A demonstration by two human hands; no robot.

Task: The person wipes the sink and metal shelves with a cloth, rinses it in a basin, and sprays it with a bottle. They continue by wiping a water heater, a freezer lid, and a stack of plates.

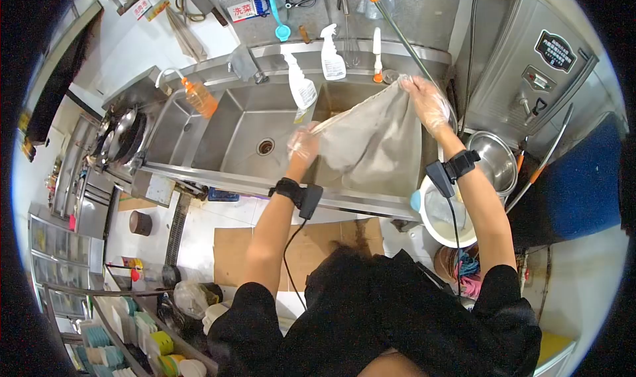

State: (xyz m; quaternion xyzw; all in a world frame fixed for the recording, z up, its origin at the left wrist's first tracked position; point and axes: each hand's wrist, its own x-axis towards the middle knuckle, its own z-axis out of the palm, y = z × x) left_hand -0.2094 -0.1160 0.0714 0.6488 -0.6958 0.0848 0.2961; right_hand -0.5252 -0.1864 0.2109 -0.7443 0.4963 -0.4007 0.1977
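A wet, off-white cloth (371, 135) is stretched between my two hands over the right-hand basin (331, 94) of the steel sink, its lower part hanging down into it. My left hand (303, 145), in a thin clear glove, is closed on the cloth's left corner near the basin divider. Higher and to the right, my right hand (429, 105), gloved the same way, pinches the upper right corner. One white spray bottle (301, 88) stands just beyond my left hand, and another spray bottle (332, 56) is on the back ledge.
An orange bottle (200, 99) stands by the left basin. A white bucket (467, 235) and steel pot (491, 162) lie right of the sink, near a blue barrel (580, 185). Cardboard (232, 251) covers the floor. A dish rack (126, 337) stands behind at left.
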